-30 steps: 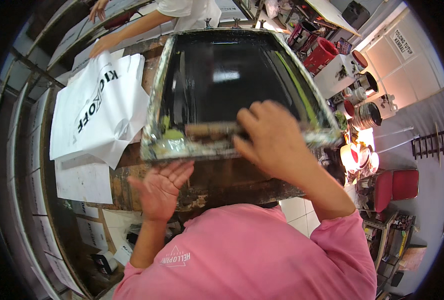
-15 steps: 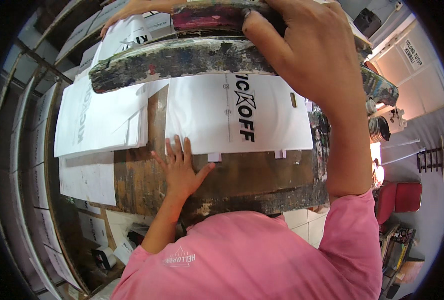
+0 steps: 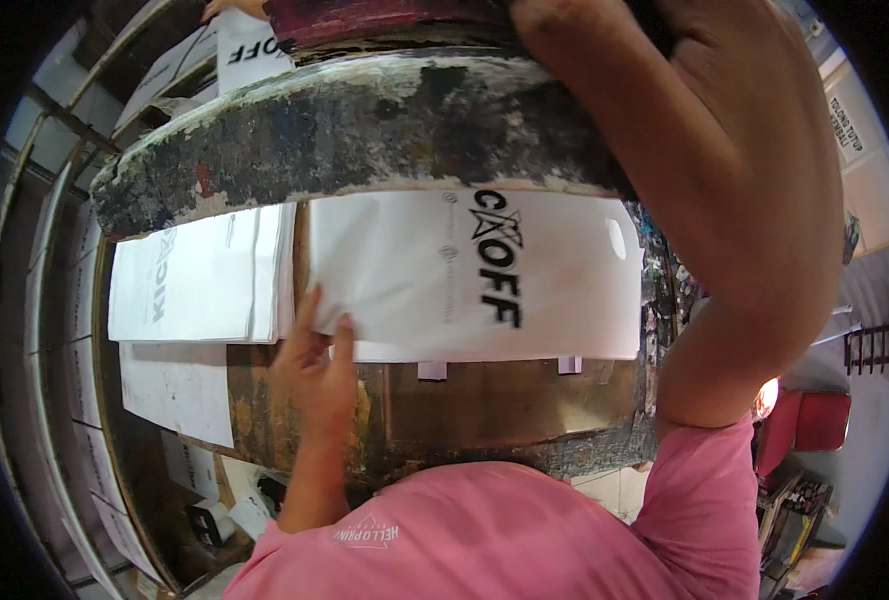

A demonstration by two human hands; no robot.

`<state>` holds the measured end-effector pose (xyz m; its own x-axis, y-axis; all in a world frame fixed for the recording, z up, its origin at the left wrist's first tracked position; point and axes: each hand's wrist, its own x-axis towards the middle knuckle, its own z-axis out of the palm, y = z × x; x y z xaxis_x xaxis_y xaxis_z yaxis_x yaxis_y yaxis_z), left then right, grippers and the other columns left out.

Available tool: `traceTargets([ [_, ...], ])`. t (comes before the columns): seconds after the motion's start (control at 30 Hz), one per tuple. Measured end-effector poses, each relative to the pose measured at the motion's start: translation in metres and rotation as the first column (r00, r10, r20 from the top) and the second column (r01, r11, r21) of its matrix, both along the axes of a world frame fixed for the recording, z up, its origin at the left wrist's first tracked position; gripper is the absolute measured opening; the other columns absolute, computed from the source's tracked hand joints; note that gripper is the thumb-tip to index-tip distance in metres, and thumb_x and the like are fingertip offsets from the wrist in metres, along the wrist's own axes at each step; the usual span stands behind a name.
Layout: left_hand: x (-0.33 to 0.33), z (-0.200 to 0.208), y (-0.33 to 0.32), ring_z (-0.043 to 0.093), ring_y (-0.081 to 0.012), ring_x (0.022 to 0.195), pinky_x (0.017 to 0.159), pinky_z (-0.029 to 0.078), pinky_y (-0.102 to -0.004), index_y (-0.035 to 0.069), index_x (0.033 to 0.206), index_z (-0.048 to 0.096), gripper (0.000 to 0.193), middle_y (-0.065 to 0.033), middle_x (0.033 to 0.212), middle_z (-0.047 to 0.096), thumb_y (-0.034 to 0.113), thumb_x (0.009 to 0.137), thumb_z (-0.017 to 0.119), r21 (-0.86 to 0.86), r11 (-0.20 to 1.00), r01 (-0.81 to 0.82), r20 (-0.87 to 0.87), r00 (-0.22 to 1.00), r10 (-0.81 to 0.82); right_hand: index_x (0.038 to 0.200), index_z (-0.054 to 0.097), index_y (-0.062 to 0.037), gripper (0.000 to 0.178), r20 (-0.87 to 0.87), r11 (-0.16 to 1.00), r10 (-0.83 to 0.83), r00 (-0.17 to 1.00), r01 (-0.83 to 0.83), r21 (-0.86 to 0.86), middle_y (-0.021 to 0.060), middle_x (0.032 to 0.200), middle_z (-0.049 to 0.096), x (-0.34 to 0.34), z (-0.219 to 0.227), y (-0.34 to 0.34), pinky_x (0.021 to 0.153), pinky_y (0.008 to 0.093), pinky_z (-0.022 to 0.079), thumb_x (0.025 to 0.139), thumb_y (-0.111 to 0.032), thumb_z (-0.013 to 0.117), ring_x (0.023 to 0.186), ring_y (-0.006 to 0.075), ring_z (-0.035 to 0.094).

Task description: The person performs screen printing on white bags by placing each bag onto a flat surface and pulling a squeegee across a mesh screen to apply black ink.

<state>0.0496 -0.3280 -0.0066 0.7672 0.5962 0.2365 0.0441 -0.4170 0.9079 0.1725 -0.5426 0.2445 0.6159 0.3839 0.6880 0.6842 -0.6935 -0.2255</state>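
Note:
A flat white bag [image 3: 395,280] with black lettering and a slot handle lies on the stained wooden board [image 3: 505,410]. My left hand [image 3: 315,375], a little blurred, touches the bag's near left corner, its forefinger and thumb apart at the edge. Above the bag a wooden screen-printing frame [image 3: 365,125], crusted with dried paint, stands raised and hides the far part of the lettering. My right hand [image 3: 590,30] grips this frame at the top of the view; its fingertips are out of sight. A stack of white bags [image 3: 200,300] lies to the left.
A co-worker's hand [image 3: 240,8] holds another printed white bag [image 3: 250,50] at the far left. Shelves with white printed pieces [image 3: 90,380] run along the left side. A red chair [image 3: 820,420] stands at the right. Small pale tabs [image 3: 432,370] stick out below the bag.
The frame has come closer and looks larger. My right hand has moved up and partly out of view. My left hand has lifted from lying spread to the bag's corner. The co-worker's hand moved away.

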Motion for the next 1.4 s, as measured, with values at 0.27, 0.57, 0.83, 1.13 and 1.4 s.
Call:
traceTargets([
  [0.27,-0.034,0.028,0.196,0.047,-0.0017,0.066,0.056,0.039,-0.0193,0.000,0.139,0.061,0.057,0.0001,0.097,0.062,-0.001,0.082,0.060,0.067,0.997,-0.024,-0.005,1.000,0.025,0.072,0.064,0.0046,0.038,-0.038,0.997,0.015,0.999,-0.012,0.077,0.0195,0.062,0.062,-0.017,0.005,0.002,0.057,0.0418,0.048,0.082,-0.032,0.060,0.057,0.0311,0.062],
  [0.57,-0.032,0.004,0.487,0.061,-0.0166,0.083,0.076,0.049,-0.0287,-0.003,0.146,0.050,0.065,-0.0091,0.101,0.065,0.009,0.085,0.067,0.361,0.913,-0.189,-0.329,0.890,0.314,0.068,0.062,0.0037,0.038,-0.004,1.000,0.024,1.000,-0.024,0.011,0.0197,0.062,0.062,-0.008,0.002,-0.005,0.057,0.0415,0.049,0.082,-0.031,0.061,0.057,0.0317,0.062],
  [0.83,-0.025,0.068,0.091,0.058,-0.0318,0.131,0.115,0.039,-0.0452,-0.003,0.152,0.040,0.087,-0.0258,0.139,0.060,0.052,0.093,0.072,-0.192,0.703,0.685,0.257,0.726,-0.638,0.114,0.063,-0.0017,0.048,0.159,0.977,-0.067,0.985,0.096,-0.188,0.0150,0.084,0.065,-0.017,-0.051,-0.017,0.085,0.0500,0.044,0.091,-0.044,0.060,0.075,0.0329,0.065],
  [1.13,-0.124,-0.045,0.002,0.056,-0.0420,0.126,0.113,0.043,-0.0553,-0.009,0.140,0.037,0.104,-0.0301,0.132,0.055,0.083,0.091,0.042,-0.979,0.128,0.160,0.128,0.966,-0.226,0.109,0.068,-0.0095,0.036,-0.495,0.875,-0.003,0.869,-0.237,-0.421,0.0098,0.102,0.064,-0.114,-0.233,-0.053,0.082,0.0461,0.049,0.086,-0.036,0.074,0.096,0.0305,0.060],
  [1.4,-0.118,-0.080,-0.004,0.060,-0.0386,0.120,0.109,0.046,-0.0533,-0.005,0.141,0.039,0.099,-0.0268,0.128,0.057,0.083,0.094,0.032,-0.950,0.290,-0.113,-0.172,0.967,-0.186,0.112,0.064,-0.0101,0.043,-0.477,0.916,0.054,0.877,-0.234,-0.325,0.0088,0.099,0.059,-0.072,-0.296,-0.032,0.074,0.0439,0.053,0.076,-0.025,0.082,0.093,0.0307,0.059],
])
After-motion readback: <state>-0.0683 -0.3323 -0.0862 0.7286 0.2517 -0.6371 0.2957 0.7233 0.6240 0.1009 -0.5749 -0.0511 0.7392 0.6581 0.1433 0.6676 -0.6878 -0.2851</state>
